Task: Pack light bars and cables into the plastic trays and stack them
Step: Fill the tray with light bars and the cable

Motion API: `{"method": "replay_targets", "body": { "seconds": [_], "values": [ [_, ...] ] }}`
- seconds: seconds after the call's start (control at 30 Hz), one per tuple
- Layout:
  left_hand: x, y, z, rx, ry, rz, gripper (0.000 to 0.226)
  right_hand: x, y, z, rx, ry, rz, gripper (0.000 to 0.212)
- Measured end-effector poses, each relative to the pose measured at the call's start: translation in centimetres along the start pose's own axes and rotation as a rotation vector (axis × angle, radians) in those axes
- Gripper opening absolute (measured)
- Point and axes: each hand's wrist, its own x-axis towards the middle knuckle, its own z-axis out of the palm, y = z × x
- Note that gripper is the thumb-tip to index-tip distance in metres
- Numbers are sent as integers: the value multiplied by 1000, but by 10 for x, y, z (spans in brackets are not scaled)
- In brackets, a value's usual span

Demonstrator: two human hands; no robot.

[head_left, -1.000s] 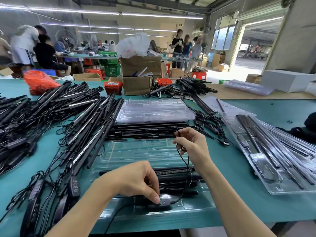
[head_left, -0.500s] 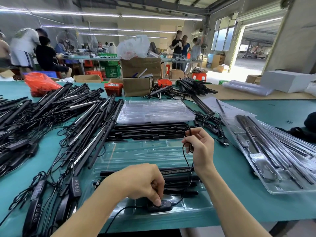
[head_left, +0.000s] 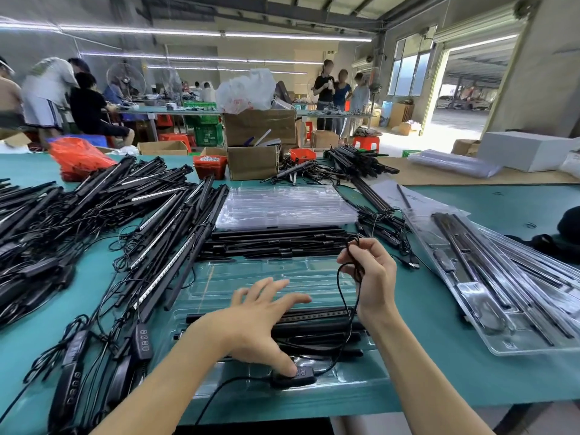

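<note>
Teal table (head_left: 489,202), heaps of black light bars (head_left: 103,196) and tangled cables at left, clear tray (head_left: 260,277) near the front edge, stack of clear trays (head_left: 282,208) behind, filled trays (head_left: 502,293) at right, red bin (head_left: 211,166) and cardboard box (head_left: 252,163) apparently at the far edge

- Bright, even interior light from long ceiling tube lamps (head_left: 141,29).
- Strong daylight through open doorway (head_left: 464,89) at right, overexposed, washing out floor beyond.
- Soft, faint shadows under hands on green table (head_left: 470,356).
- Glare on clear plastic trays (head_left: 282,205).
- Wide-angle bending at edges; motion blur on left hand (head_left: 260,318) and far-left figures.
</note>
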Motion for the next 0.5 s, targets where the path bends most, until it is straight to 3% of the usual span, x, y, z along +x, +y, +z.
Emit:
{"method": "replay_targets", "body": {
  "seconds": [0.1, 0.23, 0.5],
  "values": [
    [2, -3, 19, -167, 130, -49, 72, -3, -3, -5, 117, -24, 86, 14],
    [9, -3, 46, 16, 372, -226, 81, -7, -7, -12, 87, -66, 118, 9],
    [19, -7, 52, 106, 378, -295, 71, -5, -13, -25, 92, -186, 203, 9]
  ]
}}
